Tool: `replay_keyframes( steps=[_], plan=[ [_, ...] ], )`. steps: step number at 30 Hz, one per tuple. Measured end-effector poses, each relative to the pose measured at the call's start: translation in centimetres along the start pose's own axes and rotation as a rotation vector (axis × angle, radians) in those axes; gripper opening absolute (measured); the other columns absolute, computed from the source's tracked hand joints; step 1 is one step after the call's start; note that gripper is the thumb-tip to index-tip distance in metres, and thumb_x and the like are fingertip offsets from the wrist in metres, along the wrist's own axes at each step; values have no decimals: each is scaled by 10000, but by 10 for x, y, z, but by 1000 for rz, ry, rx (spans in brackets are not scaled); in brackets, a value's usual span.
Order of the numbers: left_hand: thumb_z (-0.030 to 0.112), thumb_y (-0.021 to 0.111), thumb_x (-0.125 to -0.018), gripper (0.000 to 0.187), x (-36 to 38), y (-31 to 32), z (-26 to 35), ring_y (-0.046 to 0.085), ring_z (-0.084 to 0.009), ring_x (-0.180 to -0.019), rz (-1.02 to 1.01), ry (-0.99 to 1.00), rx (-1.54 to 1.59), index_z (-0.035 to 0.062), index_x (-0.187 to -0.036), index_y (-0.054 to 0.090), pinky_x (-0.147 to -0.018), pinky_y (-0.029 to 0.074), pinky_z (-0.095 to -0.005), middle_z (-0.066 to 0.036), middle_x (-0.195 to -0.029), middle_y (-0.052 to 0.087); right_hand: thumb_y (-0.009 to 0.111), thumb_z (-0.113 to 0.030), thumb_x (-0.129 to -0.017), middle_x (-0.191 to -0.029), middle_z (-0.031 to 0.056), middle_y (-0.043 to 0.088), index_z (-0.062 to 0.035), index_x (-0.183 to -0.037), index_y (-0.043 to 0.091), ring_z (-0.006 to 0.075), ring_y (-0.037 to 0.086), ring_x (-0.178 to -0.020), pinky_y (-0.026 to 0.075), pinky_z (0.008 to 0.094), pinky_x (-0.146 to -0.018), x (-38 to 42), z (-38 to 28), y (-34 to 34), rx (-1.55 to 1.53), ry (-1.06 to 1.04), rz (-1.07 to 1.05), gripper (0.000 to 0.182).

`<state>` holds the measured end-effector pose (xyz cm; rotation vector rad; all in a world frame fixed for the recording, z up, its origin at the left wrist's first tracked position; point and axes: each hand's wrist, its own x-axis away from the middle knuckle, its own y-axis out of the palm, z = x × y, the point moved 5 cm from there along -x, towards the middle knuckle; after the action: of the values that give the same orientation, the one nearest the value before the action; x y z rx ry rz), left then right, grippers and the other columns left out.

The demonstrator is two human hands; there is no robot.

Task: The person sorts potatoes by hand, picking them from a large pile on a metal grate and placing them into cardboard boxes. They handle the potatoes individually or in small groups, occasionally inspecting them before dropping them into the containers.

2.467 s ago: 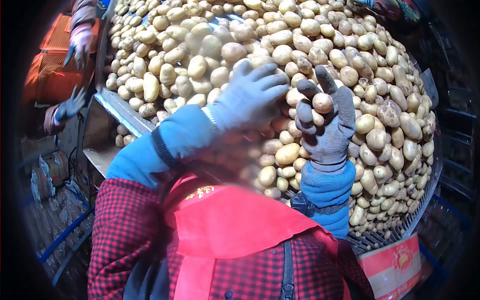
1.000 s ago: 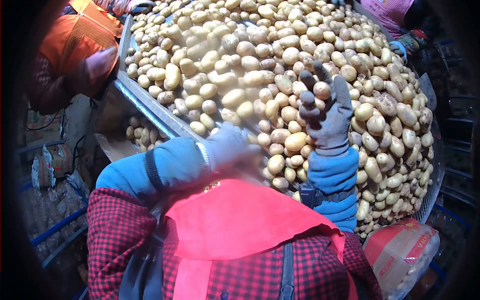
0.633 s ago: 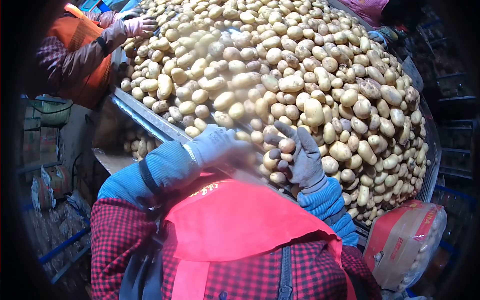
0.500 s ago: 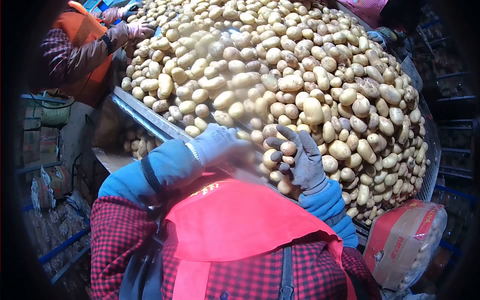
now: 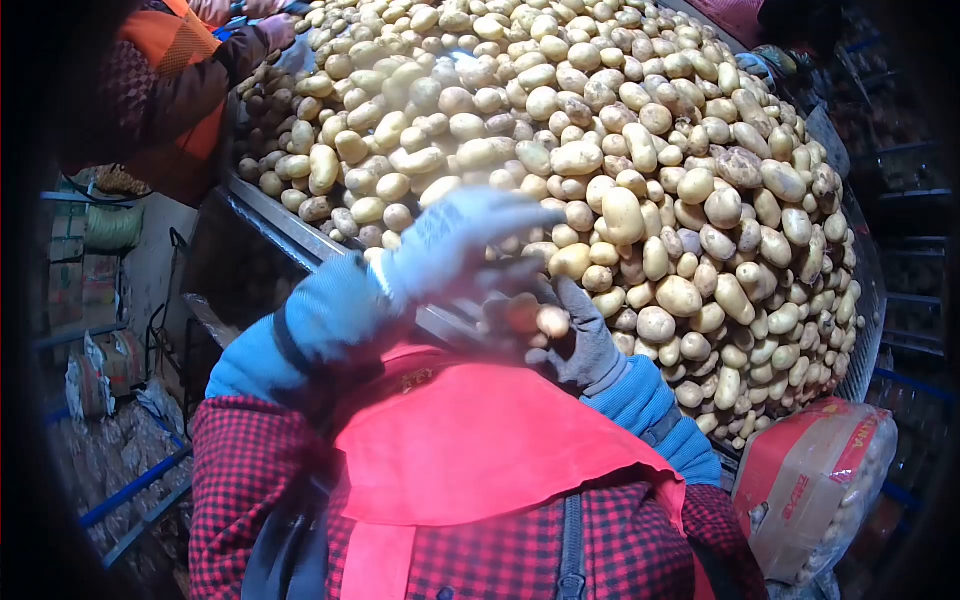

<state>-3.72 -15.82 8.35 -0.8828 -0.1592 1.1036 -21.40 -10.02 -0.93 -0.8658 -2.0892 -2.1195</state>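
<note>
A big heap of potatoes (image 5: 620,150) covers the metal-edged table (image 5: 290,225). My left hand (image 5: 455,240), in a grey-blue glove and smeared by motion, is raised over the near edge of the heap; its fingers point right and look spread. Close by on the right, my right hand (image 5: 585,345), in a dark grey glove, curls palm-up around a few small potatoes (image 5: 545,320) near the table's near edge. Part of these potatoes is blurred.
At the upper left, a co-worker's gloved hand (image 5: 277,32) is at the heap's edge. A full plastic sack (image 5: 815,490) with red print stands at the lower right. Blue-railed racks (image 5: 130,490) hold bags at the lower left.
My left hand has lifted, its fingers now spread to the right. My right hand has moved slightly down and left with small potatoes. The co-worker's hand has shifted up.
</note>
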Motion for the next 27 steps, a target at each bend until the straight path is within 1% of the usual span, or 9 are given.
replay_keyframes(
  steps=[1, 2, 6, 10, 13, 19, 21, 23, 27],
  plan=[
    [198, 811, -797, 496, -5, 2, -12, 654, -324, -1002, 100, 57, -90, 100, -1263, 672, -876, 525, -408, -97, -1139, 677, 485, -577, -1017, -1363, 158, 591, -113, -1499, 446, 299, 692, -1013, 606, 387, -789, -1, -1, -4, 56, 4, -52, 670],
    [229, 806, -794, 495, -10, 10, -23, 635, -318, -1054, 74, 60, -221, 121, -1258, 673, -925, 500, -438, -89, -1150, 671, 516, -565, -1011, -1331, 181, 612, -103, -1494, 449, 297, 698, -950, 596, 319, -667, 2, -4, -15, 146, -52, 84, 672],
    [328, 789, -788, 478, -28, 54, -59, 568, -308, -1203, -133, 29, -552, 186, -1230, 672, -1035, 412, -538, -74, -1193, 646, 523, -512, -1022, -1306, 206, 620, -107, -1487, 466, 272, 691, -931, 573, 288, -700, 13, -13, -11, 207, -140, 32, 619],
    [351, 820, -719, 545, -22, 40, -64, 546, -291, -1257, -102, -97, -554, 200, -1218, 662, -1130, 349, -567, -64, -1227, 635, 576, -502, -994, -1328, 226, 597, -86, -1485, 466, 263, 682, -959, 562, 302, -761, 19, -19, -12, 338, -240, -62, 653],
    [326, 840, -688, 569, -12, 29, -59, 542, -289, -1259, -55, -85, -573, 201, -1214, 662, -1164, 319, -566, -54, -1227, 633, 635, -530, -962, -1329, 222, 592, -63, -1498, 446, 258, 672, -976, 552, 336, -807, 22, -22, -13, 302, -265, -34, 735],
    [215, 776, -743, 336, 42, -26, -72, 535, -369, -1244, 47, -186, -715, 167, -1069, 711, -1056, 379, -561, -142, -1262, 613, 651, -505, -962, -1343, 228, 584, -53, -1523, 418, 280, 662, -1025, 545, 362, -845, 22, -28, -10, 398, -264, -126, 757],
    [217, 766, -785, 289, 52, -42, -71, 561, -394, -1200, 24, -255, -983, 116, -1050, 714, -1038, 405, -550, -165, -1281, 628, 654, -503, -965, -1346, 234, 587, -51, -1528, 412, 282, 663, -1028, 544, 361, -850, 18, -26, -10, 391, -280, -133, 761],
    [249, 796, -773, 385, 51, -41, -62, 586, -381, -1168, 74, -187, -821, 97, -1113, 698, -995, 458, -501, -154, -1290, 627, 651, -520, -964, -1350, 228, 591, -47, -1530, 404, 275, 667, -1028, 547, 356, -855, 16, -24, -13, 390, -289, -119, 778],
    [322, 846, -710, 743, 22, 30, -32, 601, -326, -1151, -273, -78, -399, 115, -1365, 564, -912, 504, -452, -152, -1329, 588, 646, -575, -953, -1372, 203, 582, -37, -1536, 381, 245, 672, -1024, 550, 334, -835, 17, -25, -22, 441, -255, -78, 837]
  ],
)
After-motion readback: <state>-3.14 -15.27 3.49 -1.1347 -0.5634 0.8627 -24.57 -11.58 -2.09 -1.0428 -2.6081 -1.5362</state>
